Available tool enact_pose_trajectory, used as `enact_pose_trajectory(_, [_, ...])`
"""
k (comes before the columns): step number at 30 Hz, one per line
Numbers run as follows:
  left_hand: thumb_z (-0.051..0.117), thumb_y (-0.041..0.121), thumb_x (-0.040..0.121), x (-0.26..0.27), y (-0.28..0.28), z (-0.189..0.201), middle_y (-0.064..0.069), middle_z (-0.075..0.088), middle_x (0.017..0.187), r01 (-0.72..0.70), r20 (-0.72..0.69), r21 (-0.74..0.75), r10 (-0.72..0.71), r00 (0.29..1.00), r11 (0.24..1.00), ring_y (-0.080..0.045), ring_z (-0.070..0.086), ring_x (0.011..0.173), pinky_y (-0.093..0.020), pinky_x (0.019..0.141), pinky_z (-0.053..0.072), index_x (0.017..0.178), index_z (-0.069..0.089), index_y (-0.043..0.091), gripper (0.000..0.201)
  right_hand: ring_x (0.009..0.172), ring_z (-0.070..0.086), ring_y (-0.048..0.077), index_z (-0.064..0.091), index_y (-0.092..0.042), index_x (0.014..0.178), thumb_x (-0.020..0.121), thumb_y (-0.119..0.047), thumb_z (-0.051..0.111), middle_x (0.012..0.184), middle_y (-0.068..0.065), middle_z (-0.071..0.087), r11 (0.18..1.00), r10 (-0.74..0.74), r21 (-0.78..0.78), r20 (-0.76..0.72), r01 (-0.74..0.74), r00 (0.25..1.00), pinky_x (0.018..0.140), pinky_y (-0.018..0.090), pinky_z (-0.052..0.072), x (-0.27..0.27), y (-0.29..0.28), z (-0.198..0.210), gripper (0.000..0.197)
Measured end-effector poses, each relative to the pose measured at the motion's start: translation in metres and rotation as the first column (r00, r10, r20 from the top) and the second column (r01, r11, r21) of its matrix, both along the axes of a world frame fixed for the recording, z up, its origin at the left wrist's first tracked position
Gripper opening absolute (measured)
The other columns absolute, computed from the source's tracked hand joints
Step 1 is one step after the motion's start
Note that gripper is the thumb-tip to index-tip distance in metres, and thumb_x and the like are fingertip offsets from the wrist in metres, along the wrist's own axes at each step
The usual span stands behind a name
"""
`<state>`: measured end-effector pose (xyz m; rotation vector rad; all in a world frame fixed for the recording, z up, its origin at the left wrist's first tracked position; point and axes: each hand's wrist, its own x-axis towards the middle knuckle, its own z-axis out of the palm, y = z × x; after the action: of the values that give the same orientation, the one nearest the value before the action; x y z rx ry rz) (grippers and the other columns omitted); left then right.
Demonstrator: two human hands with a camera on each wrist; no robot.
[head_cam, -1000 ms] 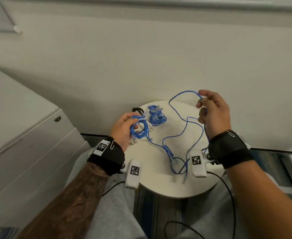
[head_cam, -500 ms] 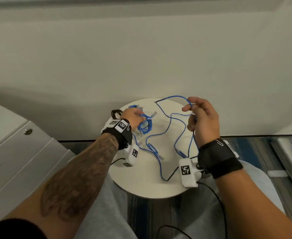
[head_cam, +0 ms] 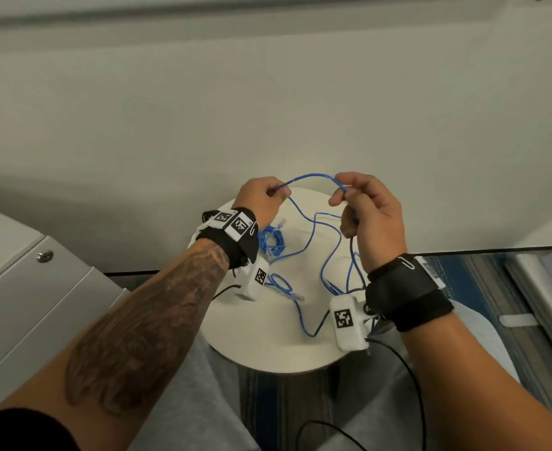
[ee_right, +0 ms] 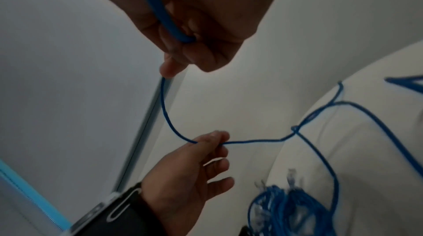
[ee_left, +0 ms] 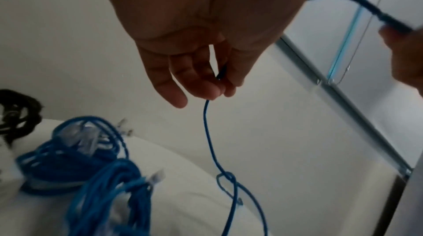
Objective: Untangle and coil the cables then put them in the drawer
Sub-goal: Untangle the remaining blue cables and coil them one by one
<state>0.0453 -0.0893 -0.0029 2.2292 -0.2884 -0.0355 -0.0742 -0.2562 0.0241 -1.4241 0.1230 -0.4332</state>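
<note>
Head view shows both hands raised over a small round table (head_cam: 268,349), a short span of blue cable (head_cam: 313,177) arched between them. The left hand (head_cam: 263,198) pinches the cable between thumb and forefinger, the other fingers loosely spread, as the right wrist view makes plain. The right hand (head_cam: 369,216) has its fingers curled round the same cable, with the strand running through the palm and out past the fingertips. Holding the strand up and apart this way likely lets its slack hang free, so the crossings below can be seen and worked loose.

From the left hand the cable drops to the table, where the left wrist view shows a small knot (ee_left: 226,179) and several loose loops trailing across the top. That knot suggests the untangling is not yet finished for this cable.

Beside the left wrist lie bundles of blue cable (head_cam: 271,240), already wound, set to the far left of the table, probably to keep them out of the loose strand. A dark bundle (ee_left: 16,111) sits just past them. A cabinet with drawers (head_cam: 24,307), shut, stands to the left; no cable is in it yet as far as can be seen.
</note>
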Motion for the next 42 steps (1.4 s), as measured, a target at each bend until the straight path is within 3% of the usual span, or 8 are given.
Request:
enact_pose_trajectory(7, [0.071,0.032,0.085,-0.009,0.006,0.066,0.008,0.057,0.062,0.02,0.167,0.024,-0.024,0.986,1.0,-0.009,0.051,0.057,-0.023,0.061,0.044,0.076,0.069,0.026,0.012,0.061,0.051,0.016,0.066,-0.018,0.108,0.089,-0.019,0.07,0.065,0.001,0.05,0.908,0.071,-0.387,-0.236,-0.16,0.969,0.052,0.031,0.045,0.016,-0.017,-0.003,0.019])
enact_pose_trajectory(14, [0.069,0.038,0.084,-0.04,0.002,0.125,0.008,0.058,0.06,0.1,0.239,0.176,-0.142,0.961,0.979,-0.012,0.054,0.059,-0.028,0.064,0.048,0.074,0.07,0.022,0.019,0.06,0.051,0.014,0.061,-0.022,0.124,0.091,-0.034,0.072,0.07,0.001,0.052,0.794,0.249,-0.449,-0.373,-0.409,0.894,0.054,0.024,0.052,0.039,0.018,0.02,0.037])
enact_pose_trajectory(19, [0.071,0.024,0.083,-0.052,0.014,0.144,0.01,0.052,0.059,0.18,0.254,0.037,-0.183,0.95,0.983,-0.008,0.048,0.056,-0.027,0.063,0.046,0.088,0.073,0.02,0.007,0.057,0.05,0.002,0.073,-0.017,0.093,0.1,-0.035,0.055,0.067,-0.009,0.053,0.763,0.238,-0.529,-0.306,-0.373,0.922,0.059,0.029,0.048,0.042,0.039,0.03,0.026])
enact_pose_trajectory(23, [0.067,0.015,0.084,-0.049,0.036,0.121,0.003,0.052,0.083,0.085,0.251,-0.183,-0.037,0.967,0.979,-0.008,0.048,0.062,-0.021,0.066,0.043,0.122,0.055,0.024,0.041,0.057,0.041,0.013,0.065,-0.014,0.089,0.105,-0.03,0.046,0.069,0.0,0.043,0.861,0.272,-0.381,-0.215,-0.338,0.938,0.059,0.03,0.045,0.041,0.036,0.042,0.03])
enact_pose_trajectory(26, [0.067,0.022,0.087,-0.056,0.043,0.073,0.003,0.059,0.103,0.008,-0.017,-0.268,-0.013,1.0,0.963,-0.012,0.055,0.07,-0.022,0.059,0.044,0.13,0.047,0.027,0.047,0.052,0.036,0.013,0.061,-0.011,0.09,0.108,-0.025,0.041,0.07,0.002,0.04,0.915,0.317,-0.213,-0.15,-0.344,0.936,0.056,0.024,0.043,0.036,0.033,0.056,0.03])
enact_pose_trajectory(30, [0.069,0.029,0.089,-0.081,0.032,-0.001,0.005,0.065,0.099,0.178,-0.27,-0.181,-0.223,0.937,0.967,-0.011,0.059,0.074,-0.016,0.057,0.046,0.114,0.064,0.023,0.026,0.051,0.035,0.013,0.061,-0.011,0.09,0.108,-0.023,0.04,0.068,-0.001,0.042,0.929,0.354,-0.072,-0.111,-0.362,0.929,0.057,0.024,0.043,0.032,0.036,0.067,0.03])
enact_pose_trajectory(34, [0.063,0.026,0.093,-0.088,0.044,-0.039,-0.005,0.068,0.087,0.076,-0.244,-0.178,-0.119,0.962,0.981,-0.012,0.056,0.076,-0.02,0.064,0.044,0.09,0.07,0.015,0.013,0.054,0.035,0.013,0.06,-0.013,0.089,0.106,-0.024,0.04,0.073,0.002,0.04,0.955,0.263,-0.12,-0.082,-0.271,0.961,0.06,0.026,0.044,0.029,0.026,0.075,0.028])
enact_pose_trajectory(42, [0.063,0.024,0.094,-0.083,0.082,-0.02,0.002,0.072,0.078,-0.16,-0.225,-0.451,0.062,0.972,0.878,-0.012,0.07,0.076,-0.029,0.069,0.052,0.083,0.068,0.015,0.014,0.05,0.029,0.01,0.054,-0.017,0.075,0.098,-0.04,0.059,0.055,-0.012,0.042,0.954,0.076,-0.272,-0.183,-0.125,0.98,0.048,0.025,0.027,0.024,0.004,0.056,0.032])
